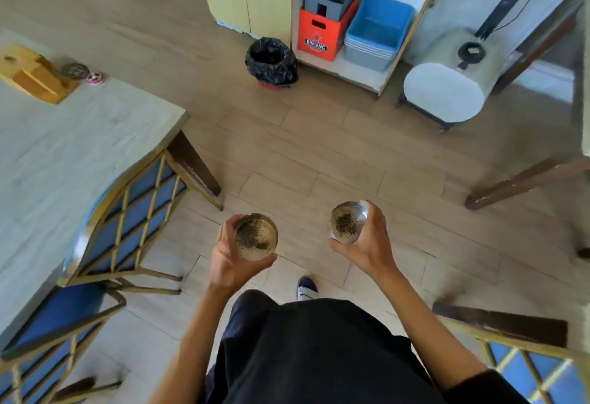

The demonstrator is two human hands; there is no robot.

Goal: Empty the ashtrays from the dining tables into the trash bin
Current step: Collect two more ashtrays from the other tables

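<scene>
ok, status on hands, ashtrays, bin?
Left hand grips ashtray, right hand grips second ashtray. Both hold ash. Bin ahead, path clear.

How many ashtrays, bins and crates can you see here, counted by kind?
Ashtrays with ash, one in the left hand and one in the right hand: 2
Trash bin with black liner: 1
Red crate: 1
Grey crate: 1
Blue tub stack: 1
Total: 6
</scene>
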